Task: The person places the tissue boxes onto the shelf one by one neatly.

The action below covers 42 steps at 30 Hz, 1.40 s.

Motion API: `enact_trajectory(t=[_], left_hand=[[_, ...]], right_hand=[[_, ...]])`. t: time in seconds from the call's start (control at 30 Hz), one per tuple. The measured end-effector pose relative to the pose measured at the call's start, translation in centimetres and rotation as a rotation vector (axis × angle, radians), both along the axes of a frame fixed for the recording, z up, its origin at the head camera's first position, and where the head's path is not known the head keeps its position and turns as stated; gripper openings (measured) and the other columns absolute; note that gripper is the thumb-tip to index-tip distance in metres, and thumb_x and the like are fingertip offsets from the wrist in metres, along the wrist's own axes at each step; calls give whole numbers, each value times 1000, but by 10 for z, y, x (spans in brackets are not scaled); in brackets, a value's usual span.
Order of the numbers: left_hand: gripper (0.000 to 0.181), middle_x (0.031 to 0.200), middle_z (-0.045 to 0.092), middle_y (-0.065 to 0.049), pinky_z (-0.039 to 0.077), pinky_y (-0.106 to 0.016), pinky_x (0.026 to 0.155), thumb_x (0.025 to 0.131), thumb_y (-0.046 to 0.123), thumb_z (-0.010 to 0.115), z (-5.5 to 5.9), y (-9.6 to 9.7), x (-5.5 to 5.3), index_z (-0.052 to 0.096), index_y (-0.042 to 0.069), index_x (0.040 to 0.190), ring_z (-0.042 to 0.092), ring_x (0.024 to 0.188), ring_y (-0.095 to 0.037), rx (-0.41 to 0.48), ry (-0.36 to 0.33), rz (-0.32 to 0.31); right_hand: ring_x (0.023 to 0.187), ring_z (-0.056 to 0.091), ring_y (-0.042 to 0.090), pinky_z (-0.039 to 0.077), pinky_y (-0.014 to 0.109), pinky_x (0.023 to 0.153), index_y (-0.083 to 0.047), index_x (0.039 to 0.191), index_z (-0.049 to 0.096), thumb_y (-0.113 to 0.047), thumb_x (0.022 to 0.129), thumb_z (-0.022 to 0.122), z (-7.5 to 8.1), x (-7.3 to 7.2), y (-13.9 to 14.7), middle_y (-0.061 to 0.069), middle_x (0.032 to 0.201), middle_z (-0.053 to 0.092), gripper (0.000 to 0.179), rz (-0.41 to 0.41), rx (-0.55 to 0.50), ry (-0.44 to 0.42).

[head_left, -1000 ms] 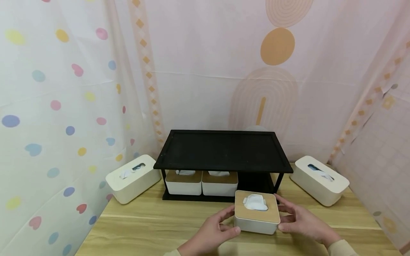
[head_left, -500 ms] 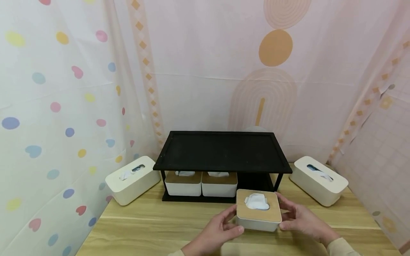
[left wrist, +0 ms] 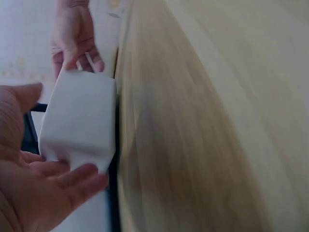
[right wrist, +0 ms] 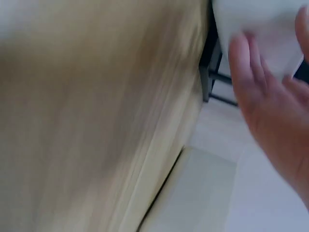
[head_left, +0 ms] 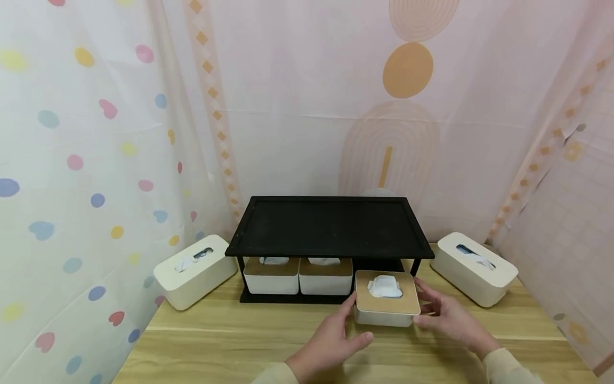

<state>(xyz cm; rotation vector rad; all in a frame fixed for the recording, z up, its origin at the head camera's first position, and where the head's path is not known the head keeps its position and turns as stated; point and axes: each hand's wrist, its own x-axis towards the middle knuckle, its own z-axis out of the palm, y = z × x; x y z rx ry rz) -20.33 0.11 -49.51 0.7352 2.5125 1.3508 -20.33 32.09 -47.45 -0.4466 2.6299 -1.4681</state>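
Observation:
A square white tissue box (head_left: 386,318) with a wood-look lid and a white tissue on top is held between both hands, in front of the right end of a black rack (head_left: 331,226). My left hand (head_left: 333,338) presses its fingers against the box's left side, the thumb spread clear of it. On the opposite side, my right hand (head_left: 451,314) lays its fingers along the box, its thumb at the near right corner. In the left wrist view the white wall of the tissue box (left wrist: 79,118) lies between the two hands.
Two more wood-lidded tissue boxes, a left one (head_left: 272,284) and a middle one (head_left: 326,284), stand side by side on the rack's lower shelf. Long white tissue boxes flank the rack, one left (head_left: 194,277) and one right (head_left: 475,272). Patterned curtains (head_left: 288,96) hang behind the wooden table (head_left: 216,341).
The hands have moved the tissue box away from me toward the rack's right section. My left thumb has come away from the box.

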Motion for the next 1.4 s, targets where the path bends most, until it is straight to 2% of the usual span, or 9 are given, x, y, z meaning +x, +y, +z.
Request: enact_trajectory(t=[0.1,0.2,0.33,0.43,0.7,0.9,1.07,1.2,1.4], left_hand=[[85,162,54,-12,54,-48,114,100,49,73,1,0,3,37,10,166,62,140,-31,-206,226,4],[76,162,54,-11,55,-47,112,102,49,70,9,0,9,46,7,161,64,138,-28,-370,415,-20],[71,160,57,-11,56,-45,109,105,54,62,16,-1,20,51,8,158,65,136,-23,-531,610,-56],[68,159,58,-12,56,-43,110,107,54,59,16,-2,23,52,9,157,62,140,-21,-594,709,-73],[72,162,52,-20,55,-46,110,104,53,65,13,0,20,48,9,159,60,143,-25,-583,698,-121],[81,165,48,-20,56,-45,108,101,58,68,11,1,17,44,10,161,62,140,-25,-641,716,-84],[90,156,60,-11,55,-51,107,98,59,71,13,4,19,35,12,166,66,132,-25,-692,652,-51],[97,138,73,-6,57,-52,103,95,60,75,15,7,20,33,11,167,74,115,-26,-711,641,-17],[104,120,80,-6,61,-46,91,92,60,78,13,8,13,28,12,169,77,100,-25,-708,607,3]], right_hand=[[97,75,11,61,23,80,2,154,53,-21,90,87,-1,7,-13,28,133,72,76,-153,142,214],[85,72,5,61,26,74,-2,133,73,-19,83,92,-4,14,-23,14,116,81,57,-278,293,457],[78,72,9,59,27,67,-7,117,80,-20,75,96,-10,19,-27,5,104,83,47,-358,419,687],[75,73,13,58,26,63,-7,113,82,-22,73,97,-12,21,-29,4,99,83,46,-379,457,758],[72,72,15,55,26,57,-6,110,83,-25,73,97,-15,22,-33,5,93,82,44,-426,486,774],[67,69,14,50,25,53,-8,109,84,-28,74,97,-15,20,-39,3,85,80,43,-453,511,786],[70,73,16,51,31,54,-9,112,83,-32,80,94,-11,20,-44,2,87,81,40,-483,524,682],[75,76,19,54,37,57,-8,116,82,-35,87,90,-6,21,-46,2,88,83,41,-494,517,587],[67,66,9,47,29,56,-8,124,79,-34,95,83,0,17,-47,-2,82,79,39,-477,465,460]])
